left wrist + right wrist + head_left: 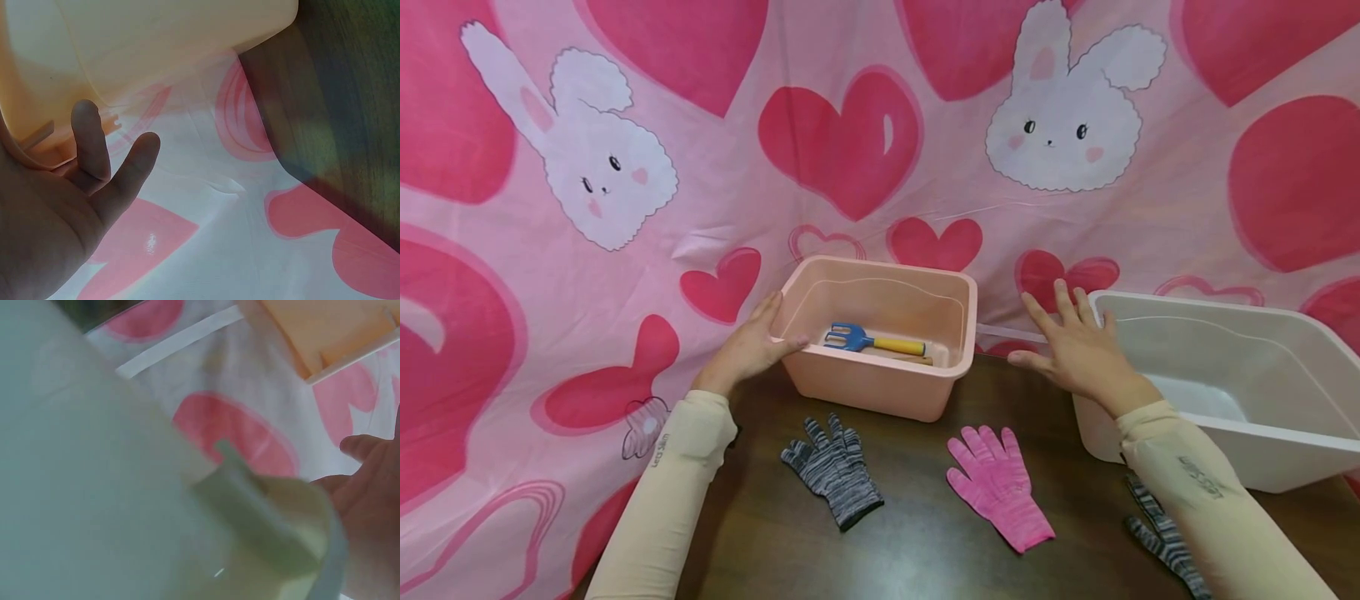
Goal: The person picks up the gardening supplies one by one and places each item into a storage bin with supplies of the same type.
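- Currently the L hand [745, 348] is at the left end of the peach, rectangular plastic bin [865, 385], thumb by the front rim, other fingers extended along the end wall; fingers loosely spread, not wrapped round anything. Can't tell how hard it presses.
- R hand [1078, 354]: fingers fanned wide, nothing held; it's btwn the two bins, by the near-left corner of the off-white, rectangular plastic bin [1217, 350]. Contact w/ that rim: can't tell.
- Peach bin sits upright toward the back of the dark brown wooden table [917, 550]; off-white one's to its right, apart.
- In the peach bin: small blue-pronged fork w/ yellow handle [895, 344], lying flat, plus a tan strip [921, 360] next to it, partly hidden.
- In front, L to R: grey-black mottled knit glove [837, 471], bright pink knit glove [1000, 487], another mottled glove [1165, 533], partly under the R forearm.
- Bkgd: pink cloth [850, 33] w/ hearts & white rabbits.
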`<state>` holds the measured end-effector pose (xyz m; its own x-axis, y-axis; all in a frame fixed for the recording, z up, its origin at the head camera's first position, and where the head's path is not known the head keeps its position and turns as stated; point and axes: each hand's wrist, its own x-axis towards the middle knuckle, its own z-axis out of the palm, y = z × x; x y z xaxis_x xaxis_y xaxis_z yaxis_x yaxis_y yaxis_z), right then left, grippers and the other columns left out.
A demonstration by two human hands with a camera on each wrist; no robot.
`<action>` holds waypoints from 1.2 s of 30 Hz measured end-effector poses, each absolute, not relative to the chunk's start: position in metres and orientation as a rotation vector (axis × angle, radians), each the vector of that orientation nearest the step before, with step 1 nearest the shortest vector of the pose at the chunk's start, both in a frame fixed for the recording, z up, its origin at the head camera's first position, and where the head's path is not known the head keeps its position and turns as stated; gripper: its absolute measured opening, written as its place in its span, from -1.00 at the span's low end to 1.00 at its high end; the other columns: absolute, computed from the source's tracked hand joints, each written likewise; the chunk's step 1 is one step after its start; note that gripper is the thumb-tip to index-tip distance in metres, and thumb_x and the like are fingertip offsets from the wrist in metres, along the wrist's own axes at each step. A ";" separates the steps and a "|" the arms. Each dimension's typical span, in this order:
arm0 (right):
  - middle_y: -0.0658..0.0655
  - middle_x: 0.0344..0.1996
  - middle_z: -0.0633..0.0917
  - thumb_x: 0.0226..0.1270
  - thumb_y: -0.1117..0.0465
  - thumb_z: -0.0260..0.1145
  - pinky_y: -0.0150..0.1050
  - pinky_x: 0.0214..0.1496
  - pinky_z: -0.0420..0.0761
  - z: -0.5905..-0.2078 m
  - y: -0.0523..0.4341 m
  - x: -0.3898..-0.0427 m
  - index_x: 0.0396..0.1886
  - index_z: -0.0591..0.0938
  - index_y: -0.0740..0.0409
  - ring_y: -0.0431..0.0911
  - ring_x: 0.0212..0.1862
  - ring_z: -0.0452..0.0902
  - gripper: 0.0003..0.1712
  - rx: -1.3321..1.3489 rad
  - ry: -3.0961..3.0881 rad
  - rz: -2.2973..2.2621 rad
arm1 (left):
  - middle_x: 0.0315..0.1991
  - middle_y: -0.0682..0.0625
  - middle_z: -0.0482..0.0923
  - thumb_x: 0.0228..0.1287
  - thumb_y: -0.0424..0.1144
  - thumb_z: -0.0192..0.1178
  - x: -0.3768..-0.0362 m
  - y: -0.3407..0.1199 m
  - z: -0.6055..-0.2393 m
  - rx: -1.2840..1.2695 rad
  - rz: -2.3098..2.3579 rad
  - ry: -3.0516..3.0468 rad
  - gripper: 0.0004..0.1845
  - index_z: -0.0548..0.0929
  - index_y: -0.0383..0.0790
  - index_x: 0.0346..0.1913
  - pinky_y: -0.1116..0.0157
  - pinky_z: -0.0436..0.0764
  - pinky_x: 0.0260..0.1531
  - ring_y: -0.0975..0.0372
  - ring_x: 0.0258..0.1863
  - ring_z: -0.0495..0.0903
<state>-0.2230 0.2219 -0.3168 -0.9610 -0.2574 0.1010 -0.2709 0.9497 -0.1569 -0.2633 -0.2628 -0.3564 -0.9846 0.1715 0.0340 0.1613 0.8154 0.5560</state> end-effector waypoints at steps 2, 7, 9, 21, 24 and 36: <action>0.48 0.56 -0.23 0.25 -0.46 0.24 0.55 0.34 -0.34 -0.318 0.227 -0.221 0.66 0.01 0.00 0.47 0.52 -0.38 0.18 0.398 -3.024 0.267 | 0.63 -0.17 -0.21 0.18 0.41 0.24 -0.263 -0.263 -0.357 0.276 0.913 2.978 0.23 -0.19 -0.14 0.65 -0.25 0.05 0.41 -0.17 0.55 -0.08; 0.49 0.54 -0.28 0.22 -0.50 0.22 0.57 0.32 -0.36 -0.319 0.238 -0.216 0.66 -0.04 0.02 0.51 0.49 -0.43 0.24 0.356 -3.045 0.285 | 0.63 -0.17 -0.20 0.25 0.27 0.27 -0.262 -0.262 -0.356 0.273 0.927 2.978 0.16 -0.18 -0.16 0.65 -0.25 0.05 0.41 -0.18 0.55 -0.08; 0.49 0.54 -0.30 0.20 -0.51 0.21 0.57 0.30 -0.39 -0.319 0.243 -0.215 0.66 -0.06 0.03 0.52 0.49 -0.46 0.26 0.340 -3.052 0.307 | 0.63 -0.17 -0.20 0.24 0.27 0.28 -0.262 -0.261 -0.356 0.268 0.925 2.979 0.16 -0.17 -0.16 0.65 -0.24 0.05 0.41 -0.17 0.55 -0.07; 0.51 0.53 -0.32 0.28 -0.50 0.16 0.59 0.29 -0.38 -0.323 0.273 -0.206 0.66 -0.14 0.08 0.53 0.48 -0.43 0.24 0.331 -3.051 0.309 | 0.63 -0.19 -0.23 0.21 0.40 0.21 -0.262 -0.263 -0.356 0.292 0.877 2.985 0.22 -0.21 -0.17 0.64 -0.21 0.00 0.44 -0.16 0.56 -0.12; 0.52 0.52 -0.35 0.30 -0.47 0.16 0.60 0.28 -0.39 -0.323 0.282 -0.203 0.65 -0.17 0.07 0.54 0.47 -0.45 0.23 0.322 -3.057 0.328 | 0.63 -0.18 -0.22 0.17 0.44 0.21 -0.262 -0.263 -0.356 0.278 0.883 2.981 0.25 -0.20 -0.16 0.64 -0.22 0.02 0.43 -0.16 0.56 -0.11; 0.60 0.50 -0.27 0.35 -0.44 0.16 0.66 0.21 -0.29 -0.326 0.316 -0.194 0.66 -0.18 0.00 0.60 0.45 -0.38 0.18 0.277 -3.065 0.276 | 0.63 -0.20 -0.21 0.15 0.44 0.22 -0.263 -0.263 -0.357 0.262 0.903 2.971 0.26 -0.22 -0.12 0.65 -0.25 0.04 0.41 -0.19 0.55 -0.09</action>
<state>-0.1942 0.3161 -0.3261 -0.9826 -0.1734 0.0673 -0.1826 0.9679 -0.1727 -0.2632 -0.2628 -0.3568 -0.9855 0.1676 0.0248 0.1530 0.8180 0.5544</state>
